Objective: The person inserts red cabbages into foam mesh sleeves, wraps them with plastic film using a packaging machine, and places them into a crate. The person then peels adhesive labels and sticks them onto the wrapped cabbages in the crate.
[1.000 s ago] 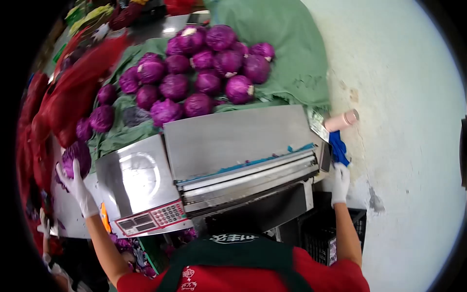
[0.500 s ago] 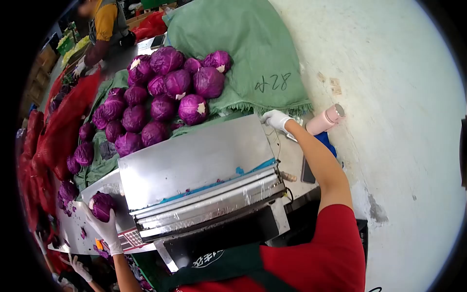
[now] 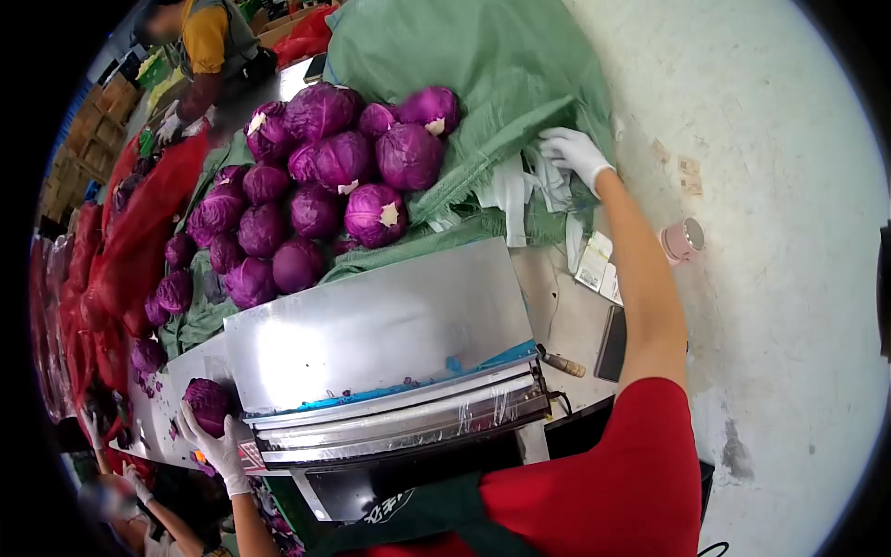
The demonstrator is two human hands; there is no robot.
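Note:
My left hand point(image 3: 217, 451), in a white glove, curls round the near side of a red cabbage point(image 3: 208, 406) by the left end of the metal wrapping machine point(image 3: 380, 325). A strip of red keypad point(image 3: 251, 455) shows beside that wrist. My right hand point(image 3: 575, 156), also gloved, grips the edge of a green woven sack point(image 3: 464, 56) and holds it folded back. Under the lifted edge lie white cloth-like pieces point(image 3: 509, 195). Beyond the machine, several red cabbages point(image 3: 316, 212) are piled on green sacking.
Right of the machine are a small white box point(image 3: 596, 265), a dark phone point(image 3: 611, 343) and a brown stub-like piece point(image 3: 562, 364). A pink bottle point(image 3: 682, 241) shows past my forearm. Red mesh sacks point(image 3: 139, 241) stand at left. Co-workers are at the upper left and lower left.
My right hand has moved up and away from the machine's corner, turning back the sack edge and uncovering the white pieces. My left hand stays at the cabbage.

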